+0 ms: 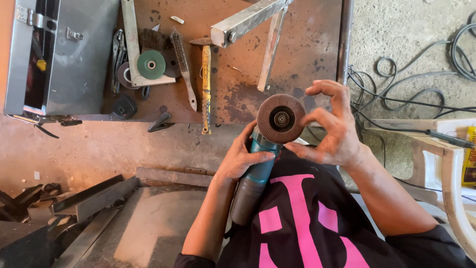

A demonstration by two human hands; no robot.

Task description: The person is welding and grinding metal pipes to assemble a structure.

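My left hand (243, 156) is wrapped around the teal body of an angle grinder (258, 171), which points up toward me against my black shirt. A round brown flap disc (281, 118) sits on the grinder's head, its metal centre nut facing the camera. My right hand (333, 126) touches the disc's right edge with thumb and fingertips, the other fingers spread.
A rusty steel worktable (307, 44) carries a hammer (206, 84), a wire brush (184, 67), a green disc (151, 64), pliers and a steel angle frame (250, 20). A grey metal toolbox (74, 54) stands open at left. Steel bars lie lower left; cables and a white chair (453, 168) at right.
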